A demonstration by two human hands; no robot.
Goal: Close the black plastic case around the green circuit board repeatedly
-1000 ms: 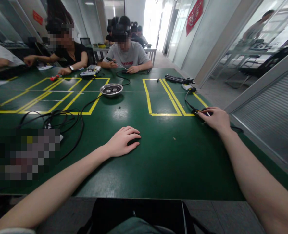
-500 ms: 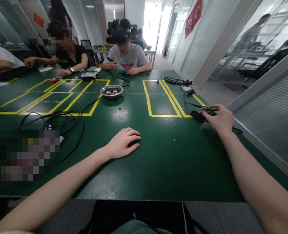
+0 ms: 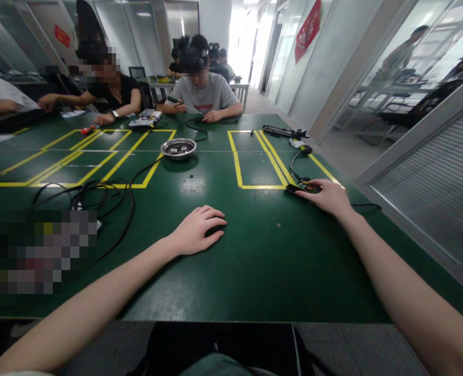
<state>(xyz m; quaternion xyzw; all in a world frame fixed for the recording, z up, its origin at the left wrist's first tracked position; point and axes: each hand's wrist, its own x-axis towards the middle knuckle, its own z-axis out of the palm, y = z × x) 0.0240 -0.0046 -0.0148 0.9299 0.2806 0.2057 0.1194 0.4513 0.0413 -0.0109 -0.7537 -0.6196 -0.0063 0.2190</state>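
Observation:
My left hand [image 3: 200, 228] rests palm down on the green table, its fingers a little apart and nothing under them that shows. At the right, my right hand [image 3: 327, 196] has its thumb and fingers around a black device with exposed coloured wires [image 3: 302, 185]; its exact kind I cannot make out. The device lies at the near end of the yellow tape lines, and whether it touches the tabletop is unclear. A black cable [image 3: 293, 166] runs from it to a dark connector [image 3: 306, 150] farther back. Another cable [image 3: 366, 205] emerges to the right of my wrist.
A metal bowl [image 3: 178, 149] with small metal parts stands mid-table. Yellow tape [image 3: 237, 166] marks off areas. A folded black tripod-like object [image 3: 284, 130] lies at the back right. Tangled black cables [image 3: 98, 196] spread at left. A co-worker [image 3: 203, 94] sits opposite holding a screwdriver.
My right hand has moved left and slightly down with the wired device, from the table's right side to the end of the tape lines. My left hand has stayed put.

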